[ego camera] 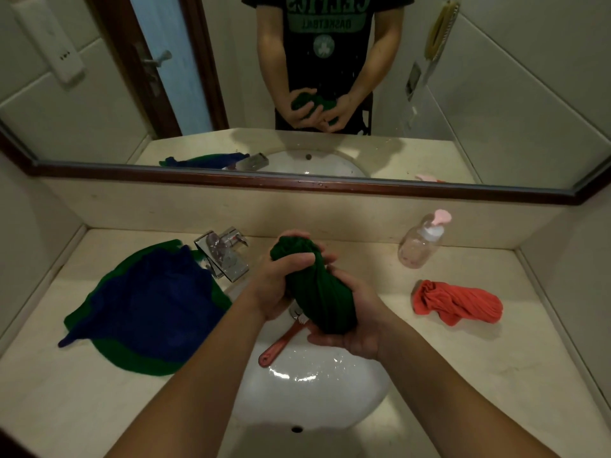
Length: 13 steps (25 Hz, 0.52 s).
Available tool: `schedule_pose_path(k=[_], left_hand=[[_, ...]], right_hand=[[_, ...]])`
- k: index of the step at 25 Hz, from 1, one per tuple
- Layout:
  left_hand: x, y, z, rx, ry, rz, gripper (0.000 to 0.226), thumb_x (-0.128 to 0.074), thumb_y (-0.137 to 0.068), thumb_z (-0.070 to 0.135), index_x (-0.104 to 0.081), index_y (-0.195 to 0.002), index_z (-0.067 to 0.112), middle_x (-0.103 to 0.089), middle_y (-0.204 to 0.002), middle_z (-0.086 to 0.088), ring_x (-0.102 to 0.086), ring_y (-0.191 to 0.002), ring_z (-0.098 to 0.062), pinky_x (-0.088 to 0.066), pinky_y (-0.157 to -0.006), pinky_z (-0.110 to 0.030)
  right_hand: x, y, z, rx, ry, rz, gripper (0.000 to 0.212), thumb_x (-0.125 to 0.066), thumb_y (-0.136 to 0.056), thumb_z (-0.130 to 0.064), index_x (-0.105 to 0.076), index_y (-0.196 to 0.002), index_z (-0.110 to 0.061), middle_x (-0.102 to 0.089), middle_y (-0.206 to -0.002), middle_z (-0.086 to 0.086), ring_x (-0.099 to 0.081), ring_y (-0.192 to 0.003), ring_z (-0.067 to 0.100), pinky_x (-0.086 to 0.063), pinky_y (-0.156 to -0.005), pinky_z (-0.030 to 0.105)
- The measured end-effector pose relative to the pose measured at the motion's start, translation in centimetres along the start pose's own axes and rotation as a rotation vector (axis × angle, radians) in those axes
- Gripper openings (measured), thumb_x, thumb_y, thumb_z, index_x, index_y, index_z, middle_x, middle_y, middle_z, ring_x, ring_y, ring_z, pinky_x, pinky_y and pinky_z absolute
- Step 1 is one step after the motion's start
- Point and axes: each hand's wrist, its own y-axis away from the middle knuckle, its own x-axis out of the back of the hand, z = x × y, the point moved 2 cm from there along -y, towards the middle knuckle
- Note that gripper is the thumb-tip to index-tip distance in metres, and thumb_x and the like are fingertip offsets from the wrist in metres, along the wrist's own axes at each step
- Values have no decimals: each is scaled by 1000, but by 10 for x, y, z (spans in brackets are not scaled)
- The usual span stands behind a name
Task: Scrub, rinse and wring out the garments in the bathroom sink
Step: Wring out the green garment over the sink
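A dark green garment (317,292), twisted into a tight roll, is held above the white sink (317,385). My left hand (274,285) grips its upper part, fingers curled over the far end. My right hand (353,328) cups and grips its lower end from below. A red-handled brush (281,342) lies in the basin under the hands, its head partly hidden. On the counter to the left lies a blue garment (148,302) on top of a green one (125,358). A wrung orange-red garment (459,302) lies on the counter to the right.
A chrome faucet (224,252) stands at the sink's back left. A clear pump bottle (420,242) with a pink top stands at the back right. A wood-framed mirror (297,183) runs along the wall above the beige counter (463,375). Walls close in both sides.
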Motion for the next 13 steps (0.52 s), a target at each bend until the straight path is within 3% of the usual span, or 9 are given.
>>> schedule_pose_path(k=[3, 6, 8, 11, 13], left_hand=[[-8, -1, -5, -63, -84, 193, 36, -75, -72, 7, -72, -104, 23, -63, -84, -5, -62, -77, -23, -56, -71, -36], [-19, -2, -17, -94, -91, 389, 16, -79, -77, 18, -69, -89, 16, -62, -80, -4, -61, -79, -25, -56, -78, -47], [-26, -4, -23, -61, -52, 541, 17, -82, -79, 23, -66, -82, 15, -62, -79, -5, -63, -83, -30, -55, -86, -58], [-34, -9, -28, -9, -32, 695, 17, -82, -81, 24, -68, -84, 14, -68, -86, -9, -71, -92, -38, -59, -85, -60], [-40, -10, -29, 6, -18, 771, 19, -81, -82, 24, -68, -91, 12, -70, -93, -12, -71, -95, -38, -61, -81, -56]], right_hand=[[3, 0, 0, 89, -17, 135, 51, -62, -93, -57, -69, -121, -15, -69, -80, 11, -62, -54, 21, -50, -43, 27], [5, -1, -4, 263, 81, 351, 45, -59, -96, -55, -72, -99, -12, -65, -68, 10, -54, -47, 19, -35, -39, 21], [9, -1, -12, 437, 239, 487, 49, -59, -97, -53, -68, -78, -9, -59, -62, 11, -55, -46, 23, -36, -41, 24], [15, -3, -20, 732, 501, 556, 53, -57, -101, -48, -60, -59, -15, -50, -51, 1, -59, -52, 35, -48, -45, 43], [23, -6, -23, 854, 640, 579, 51, -56, -103, -44, -62, -57, -23, -54, -50, -4, -62, -54, 24, -54, -52, 44]])
